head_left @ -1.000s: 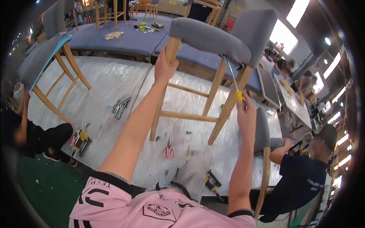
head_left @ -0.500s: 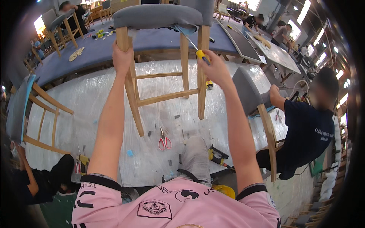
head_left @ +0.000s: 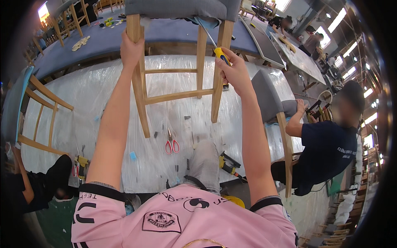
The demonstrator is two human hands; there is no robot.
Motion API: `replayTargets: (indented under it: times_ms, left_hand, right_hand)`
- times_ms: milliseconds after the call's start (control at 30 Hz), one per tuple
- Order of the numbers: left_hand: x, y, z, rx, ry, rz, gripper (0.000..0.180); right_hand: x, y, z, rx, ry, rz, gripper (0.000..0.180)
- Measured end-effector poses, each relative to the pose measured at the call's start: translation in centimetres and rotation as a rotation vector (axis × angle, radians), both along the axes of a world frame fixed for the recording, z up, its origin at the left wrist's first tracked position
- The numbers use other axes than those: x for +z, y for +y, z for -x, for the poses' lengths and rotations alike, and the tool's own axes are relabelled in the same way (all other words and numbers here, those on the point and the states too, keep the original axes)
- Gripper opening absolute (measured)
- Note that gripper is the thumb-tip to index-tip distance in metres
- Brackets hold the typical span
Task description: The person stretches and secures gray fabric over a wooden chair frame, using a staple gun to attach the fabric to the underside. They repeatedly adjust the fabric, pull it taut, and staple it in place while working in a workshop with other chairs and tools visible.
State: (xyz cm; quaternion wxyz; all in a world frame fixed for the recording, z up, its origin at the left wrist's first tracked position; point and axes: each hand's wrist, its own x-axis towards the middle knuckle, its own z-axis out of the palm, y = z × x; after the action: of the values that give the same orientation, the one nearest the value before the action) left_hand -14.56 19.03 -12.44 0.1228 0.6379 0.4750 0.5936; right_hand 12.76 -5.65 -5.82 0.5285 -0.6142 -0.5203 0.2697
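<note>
A chair with a grey padded seat (head_left: 178,10) and wooden legs stands upright in front of me on a plastic-covered surface. My left hand (head_left: 131,49) is wrapped round the top of its left front leg. In my right hand (head_left: 234,71) is a screwdriver (head_left: 221,53) with a yellow and blue handle. Its thin shaft points up and left to the seat's lower edge, where light blue lining (head_left: 206,23) shows beneath the grey cover. The tip is hidden under that edge. Red-handled scissors (head_left: 172,146) lie below the chair, apart from both hands.
A yellow and black staple gun (head_left: 228,166) lies by my knee among dark scraps. Behind the chair stretches a blue-covered table (head_left: 99,49). Another chair (head_left: 35,111) is tipped at the left. At the right, a co-worker (head_left: 326,140) handles a grey chair (head_left: 266,93).
The chair and surroundings sit higher in the picture. My right hand has turned on the screwdriver, showing more of its handle. A tool now shows near the co-worker's hands at the right.
</note>
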Motion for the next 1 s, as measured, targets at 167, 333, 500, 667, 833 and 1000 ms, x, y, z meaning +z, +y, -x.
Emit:
replayTargets:
  times_ms: [167,333,500,667,833,1000]
  left_hand:
    - [-0.3,-0.7,-0.2,0.022,-0.005,-0.053,0.069]
    - [-0.3,-1.2,0.2,0.001,-0.007,-0.036,0.073]
    - [-0.2,-1.7,0.2,-0.033,-0.009,-0.005,0.073]
    - [-0.7,-1.2,0.3,-0.022,-0.029,-0.008,0.075]
    - [-2.1,-0.8,0.2,0.043,0.051,-0.055,0.074]
    - [-0.7,-1.3,0.5,-0.018,-0.019,-0.063,0.073]
  right_hand:
    - [-0.5,-2.9,1.1,-0.073,0.015,0.039,0.055]
    - [-2.4,-3.0,0.2,-0.103,-0.253,-0.197,0.054]
    - [-4.9,-1.9,0.1,-0.219,-0.478,-0.212,0.052]
    - [-6.4,-2.6,-0.1,-0.202,-0.429,-0.15,0.054]
    - [-3.1,-3.4,1.1,-0.189,-0.41,-0.217,0.055]
    - [-3.1,-2.4,0.7,-0.2,-0.442,-0.185,0.053]
